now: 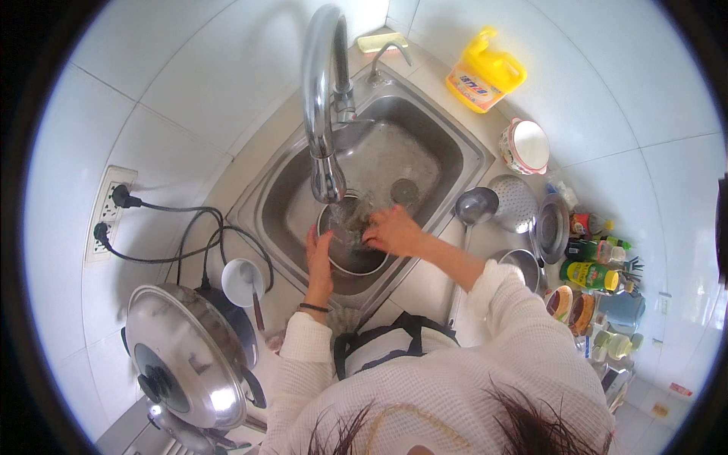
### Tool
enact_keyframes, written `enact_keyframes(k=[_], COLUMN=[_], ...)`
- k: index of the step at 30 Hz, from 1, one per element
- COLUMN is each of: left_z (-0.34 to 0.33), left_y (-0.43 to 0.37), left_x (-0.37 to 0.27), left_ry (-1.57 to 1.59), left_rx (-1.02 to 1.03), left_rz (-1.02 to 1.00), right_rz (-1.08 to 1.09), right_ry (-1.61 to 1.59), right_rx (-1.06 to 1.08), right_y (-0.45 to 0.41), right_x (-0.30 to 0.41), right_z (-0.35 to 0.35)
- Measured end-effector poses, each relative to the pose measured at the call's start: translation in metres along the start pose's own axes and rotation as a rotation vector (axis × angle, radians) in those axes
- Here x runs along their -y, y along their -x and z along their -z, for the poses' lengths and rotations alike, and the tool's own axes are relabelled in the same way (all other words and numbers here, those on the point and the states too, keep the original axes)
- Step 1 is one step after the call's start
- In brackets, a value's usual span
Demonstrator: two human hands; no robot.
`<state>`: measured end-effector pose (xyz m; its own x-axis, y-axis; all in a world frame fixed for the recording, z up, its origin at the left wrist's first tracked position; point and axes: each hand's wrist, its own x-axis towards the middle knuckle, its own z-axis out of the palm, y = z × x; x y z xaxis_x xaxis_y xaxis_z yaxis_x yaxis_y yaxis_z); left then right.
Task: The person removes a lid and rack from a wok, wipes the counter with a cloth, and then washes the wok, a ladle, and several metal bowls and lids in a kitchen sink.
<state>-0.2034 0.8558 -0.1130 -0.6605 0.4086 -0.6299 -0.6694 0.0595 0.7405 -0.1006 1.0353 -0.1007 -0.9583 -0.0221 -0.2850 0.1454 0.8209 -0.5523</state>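
In the sink basin (392,145) a round metal bowl (364,263) sits tilted beneath the tall chrome faucet (319,119). Water runs from the spout into it. My left hand (320,264) grips the bowl's left rim, thumb on the inside edge and fingers outside. Over the right side of the bowl, my right hand (395,232) has its fingers curled inward and its fingertips down in the bowl. Splashing water and blur hide whether those fingers hold anything. A round drain strainer (404,191) lies just beyond my right hand.
Left of the sink stand a white cup (242,284) with a handled utensil and a lidded wok (182,358). Power cords (187,256) hang nearby. On the right are a ladle (476,206), a perforated skimmer (513,203), a patterned pot (524,146), a yellow detergent jug (483,74) and several bottles (588,276).
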Motion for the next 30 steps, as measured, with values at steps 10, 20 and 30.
enact_keyframes(k=[10, 20, 30], left_z=[0.004, -0.017, 0.004], left_y=[0.006, 0.021, -0.018], left_x=[-0.015, 0.021, -0.046], left_ry=[0.018, -0.246, 0.050], left_rx=[0.031, -0.343, 0.263], left_rz=[0.097, -0.769, 0.331], right_rz=[-0.267, -1.026, 0.170], right_ry=[-0.547, -1.770, -0.196], right_rx=[-0.323, -0.768, 0.011], right_y=[-0.051, -0.057, -0.075], right_x=[-0.009, 0.057, 0.001], right_z=[-0.011, -0.092, 0.049])
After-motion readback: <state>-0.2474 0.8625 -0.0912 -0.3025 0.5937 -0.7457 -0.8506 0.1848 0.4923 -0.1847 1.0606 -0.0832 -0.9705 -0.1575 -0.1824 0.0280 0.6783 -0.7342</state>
